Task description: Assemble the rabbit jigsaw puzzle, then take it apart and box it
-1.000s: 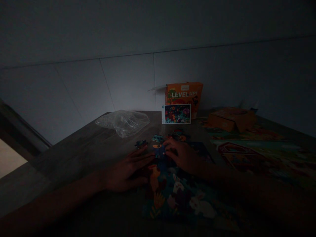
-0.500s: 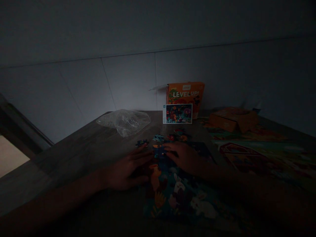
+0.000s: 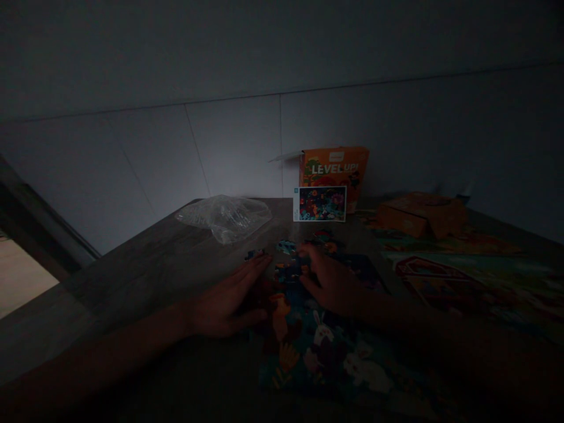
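A partly joined jigsaw puzzle, with white rabbits and an orange vase on a dark ground, lies in front of me. My left hand rests flat at its left edge, fingers stretched out and holding nothing. Its fingertips reach a loose dark puzzle piece. Over the puzzle's upper part, my right hand has index finger and thumb curled around a small puzzle piece, partly hidden and dim. A teal puzzle piece lies just left of that hand. More loose pieces lie beyond it.
A crumpled clear plastic bag lies at the back left. A picture card leans against an orange box by the wall. To the right are an orange carton and colourful printed sheets. The room is very dark.
My right hand has drawn back slightly to the right, its fingers more curled. The orange piece left of its fingertips has gone from that spot. My left hand has shifted slightly, fingers closer together.
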The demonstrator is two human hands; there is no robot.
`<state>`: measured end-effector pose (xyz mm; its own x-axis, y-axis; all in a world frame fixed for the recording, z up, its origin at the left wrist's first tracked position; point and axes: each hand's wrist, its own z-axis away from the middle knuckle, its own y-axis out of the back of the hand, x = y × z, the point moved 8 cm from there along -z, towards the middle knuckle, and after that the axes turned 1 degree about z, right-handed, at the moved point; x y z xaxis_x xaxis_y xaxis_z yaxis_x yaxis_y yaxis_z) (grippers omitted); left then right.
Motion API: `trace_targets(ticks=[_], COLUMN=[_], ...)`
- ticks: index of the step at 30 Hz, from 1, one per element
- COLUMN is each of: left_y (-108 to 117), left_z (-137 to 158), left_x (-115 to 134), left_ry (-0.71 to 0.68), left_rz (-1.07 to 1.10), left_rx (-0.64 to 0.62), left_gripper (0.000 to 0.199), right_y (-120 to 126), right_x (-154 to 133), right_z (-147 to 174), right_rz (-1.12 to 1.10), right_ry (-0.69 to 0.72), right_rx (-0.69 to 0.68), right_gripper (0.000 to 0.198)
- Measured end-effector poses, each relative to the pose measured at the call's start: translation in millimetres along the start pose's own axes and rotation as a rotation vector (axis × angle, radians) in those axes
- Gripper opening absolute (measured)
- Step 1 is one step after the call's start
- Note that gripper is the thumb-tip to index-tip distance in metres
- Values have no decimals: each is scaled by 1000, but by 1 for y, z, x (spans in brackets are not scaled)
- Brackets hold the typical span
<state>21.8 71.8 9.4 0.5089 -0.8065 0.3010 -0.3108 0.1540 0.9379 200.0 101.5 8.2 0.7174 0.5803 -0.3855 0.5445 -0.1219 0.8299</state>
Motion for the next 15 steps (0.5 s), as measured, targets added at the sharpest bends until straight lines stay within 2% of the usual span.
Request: trace_targets(ticks=[3,5,7,10,15], left_y=[2,1,-1,-3,-6], left_z=[-4,-7,-9,-10,-9], left_x=[5,9,12,11,8], left_ry=[-22,-57,-91,-95,-72], left_rz=[-9,-27,-39,-31,-38], left_rx=[-19,-55,-93,-132,-163], left_gripper=[88,77,70,69,69], right_y=[4,6,4,-2,-2], right_x=[2,-1,-7,-14,-15], right_z=[1,1,1,1,0], right_rz=[-38,-31,6,63,72], right_ry=[-46,-13,65,162,177], right_rx=[39,54,9,-94,-112], right_gripper=[56,57,45,23,23])
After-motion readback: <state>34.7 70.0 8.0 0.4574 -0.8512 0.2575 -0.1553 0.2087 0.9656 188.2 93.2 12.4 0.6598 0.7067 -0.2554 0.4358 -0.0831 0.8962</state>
